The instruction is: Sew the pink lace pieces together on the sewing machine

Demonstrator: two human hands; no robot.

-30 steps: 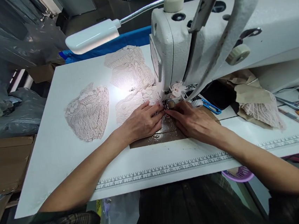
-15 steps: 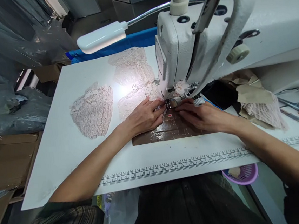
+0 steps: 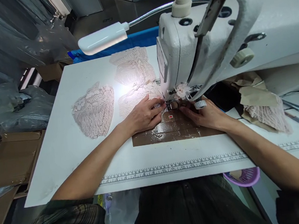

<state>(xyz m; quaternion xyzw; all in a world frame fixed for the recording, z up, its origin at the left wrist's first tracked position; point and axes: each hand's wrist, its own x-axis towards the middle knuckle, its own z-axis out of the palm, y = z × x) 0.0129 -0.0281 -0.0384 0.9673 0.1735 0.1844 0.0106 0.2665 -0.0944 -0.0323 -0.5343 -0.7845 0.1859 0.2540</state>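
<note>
Keeping the lace flat right up to the needle matters most here, I would judge: the left hand [image 3: 146, 116] lies palm down, fingers loosely spread, its fingertips on the pale pink lace [image 3: 149, 91] just left of the presser foot [image 3: 174, 105], and light, even pressure there should stop the openwork puckering. The right hand [image 3: 209, 114] reaches in from the other side, fingertips near the foot, partly behind a white knob [image 3: 200, 104]; whether they pinch anything I cannot tell. Best to guide rather than tug, with fingertips clear of the needle. Beyond the left hand the lace runs back across the white table [image 3: 61, 134] under the lamp [image 3: 102, 38], so its slack ought to feed freely; a separate lace piece [image 3: 95, 112] lies further left. Compared with a second ago, the right hand has drawn away from the left fingertips, baring a small red mark [image 3: 170, 116] on the brown taped sheet [image 3: 154, 137], while the left has barely shifted
</note>
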